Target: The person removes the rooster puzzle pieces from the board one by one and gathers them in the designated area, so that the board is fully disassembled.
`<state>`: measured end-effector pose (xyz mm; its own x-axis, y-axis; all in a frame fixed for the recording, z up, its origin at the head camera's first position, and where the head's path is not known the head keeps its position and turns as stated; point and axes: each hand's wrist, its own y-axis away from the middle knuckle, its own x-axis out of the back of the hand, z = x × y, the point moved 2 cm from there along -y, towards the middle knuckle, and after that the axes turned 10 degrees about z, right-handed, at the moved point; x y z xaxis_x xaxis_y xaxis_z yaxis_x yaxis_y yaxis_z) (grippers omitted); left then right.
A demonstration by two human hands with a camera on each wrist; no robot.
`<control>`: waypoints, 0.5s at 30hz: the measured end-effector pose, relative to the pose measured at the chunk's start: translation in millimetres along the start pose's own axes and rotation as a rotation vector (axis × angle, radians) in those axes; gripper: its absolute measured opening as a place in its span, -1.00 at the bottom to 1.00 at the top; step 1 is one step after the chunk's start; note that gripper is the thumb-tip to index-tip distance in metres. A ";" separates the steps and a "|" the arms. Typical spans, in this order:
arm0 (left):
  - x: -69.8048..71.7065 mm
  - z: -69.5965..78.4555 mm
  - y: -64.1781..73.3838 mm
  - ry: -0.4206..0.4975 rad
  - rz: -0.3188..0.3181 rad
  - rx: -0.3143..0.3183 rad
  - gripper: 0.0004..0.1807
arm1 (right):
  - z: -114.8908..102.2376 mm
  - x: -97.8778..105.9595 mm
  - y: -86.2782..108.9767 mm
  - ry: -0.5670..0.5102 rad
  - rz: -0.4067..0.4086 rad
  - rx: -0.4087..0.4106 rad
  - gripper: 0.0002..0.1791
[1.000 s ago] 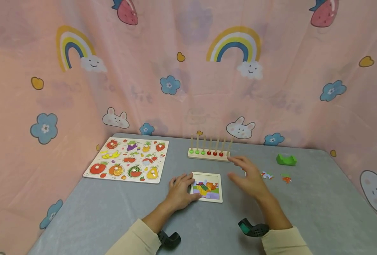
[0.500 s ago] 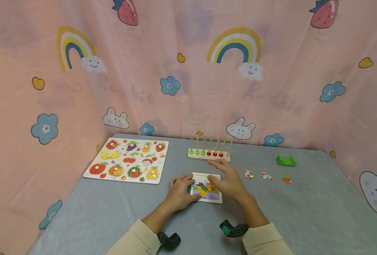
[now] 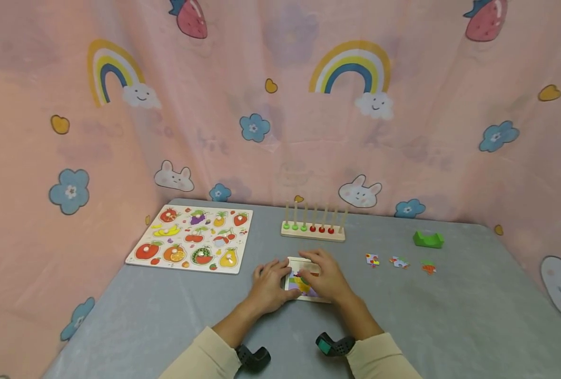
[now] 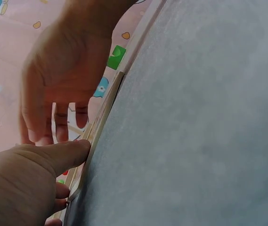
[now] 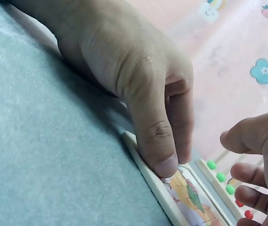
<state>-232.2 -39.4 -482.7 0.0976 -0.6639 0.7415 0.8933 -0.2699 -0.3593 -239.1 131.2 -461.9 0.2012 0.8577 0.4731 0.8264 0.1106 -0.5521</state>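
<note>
Head view: framed puzzle [image 3: 304, 288] on grey tabletop [image 3: 451, 321], pink cloth [image 3: 289, 145] behind.

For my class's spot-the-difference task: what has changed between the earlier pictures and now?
The right hand moved leftward from near the loose pieces to the picture puzzle; its thumb now touches it. That uncovered the leftmost piece. The left hand still holds the puzzle's left side; the fruit board, bead stand and green block stayed put.

right hand [image 3: 326, 279] farther over puzzle [image 3: 303, 287]
</note>
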 end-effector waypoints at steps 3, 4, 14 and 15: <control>-0.1 1.0 -0.1 -0.005 -0.005 -0.002 -0.36 | 3.8 -2.6 2.6 0.027 -0.005 -0.005 -0.58; -0.2 1.2 -0.1 -0.008 -0.006 -0.003 -0.36 | 4.7 -3.3 3.2 0.038 -0.007 -0.003 -0.59; -0.8 -0.7 -0.3 -0.003 0.013 -0.008 -0.39 | 8.1 -10.8 6.6 0.246 -0.147 -0.006 -0.63; -0.8 -1.2 -0.3 -0.004 0.015 -0.010 -0.39 | 8.0 -11.4 6.4 0.263 -0.156 -0.003 -0.65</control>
<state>-233.1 -39.6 -483.9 0.1130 -0.6653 0.7380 0.8875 -0.2664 -0.3761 -240.3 126.1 -476.3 0.2004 0.6710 0.7138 0.8595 0.2293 -0.4568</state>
